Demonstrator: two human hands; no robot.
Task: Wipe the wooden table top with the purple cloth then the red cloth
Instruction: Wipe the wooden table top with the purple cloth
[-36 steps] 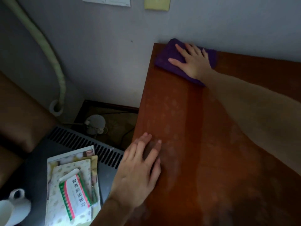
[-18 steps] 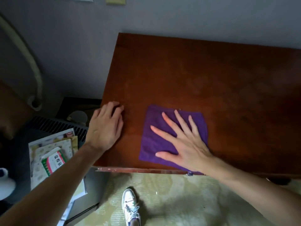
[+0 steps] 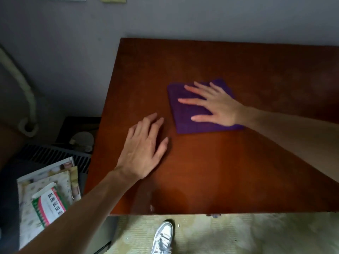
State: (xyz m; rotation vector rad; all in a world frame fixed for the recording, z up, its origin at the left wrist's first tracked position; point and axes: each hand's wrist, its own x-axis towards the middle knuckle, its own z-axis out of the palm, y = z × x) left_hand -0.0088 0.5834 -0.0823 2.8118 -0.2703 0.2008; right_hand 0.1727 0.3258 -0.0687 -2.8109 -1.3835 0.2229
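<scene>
Papers (image 3: pixel 45 191) in a messy stack lie far left, beside the brown wooden table top (image 3: pixel 229 171). The left hand (image 3: pixel 145 149) rests flat on the wood, fingers loosely spread — holding nothing. Just right of it, the right hand (image 3: pixel 218 107) presses the square purple cloth (image 3: pixel 192 123) flat on the table's middle, fingers wide apart.

Two bare forearms, no sleeves in view, bare left hand (image 3: pixel 145 151), bare right hand (image 3: pixel 218 105), white-and-grey laced sneaker (image 3: pixel 163 237)

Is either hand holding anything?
No grip. The right hand presses flat on the purple cloth; the left hand rests on the bare table.
</scene>
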